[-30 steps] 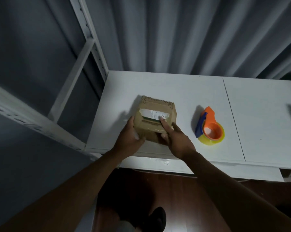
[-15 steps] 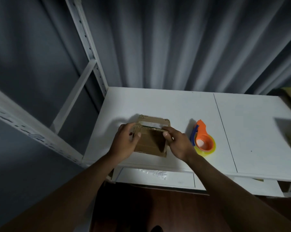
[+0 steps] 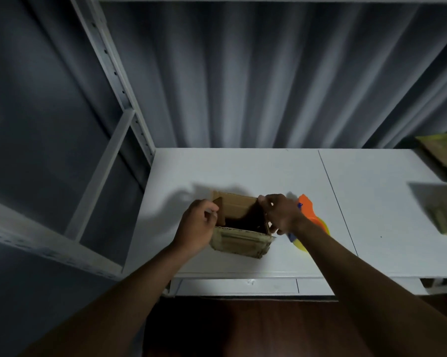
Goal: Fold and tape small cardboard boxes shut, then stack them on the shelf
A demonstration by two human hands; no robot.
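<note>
Head view: left hand is gripping the left flap of the cardboard box, fingers curled round it; right hand is pinching the right flap edge. Box is sitting open-topped on the white table, near the front edge, inside dark. Tape dispenser is lying just right of the box, partly hidden behind the right wrist. More cardboard is showing blurred at the far right. White shelf frame is standing to the left.
</note>
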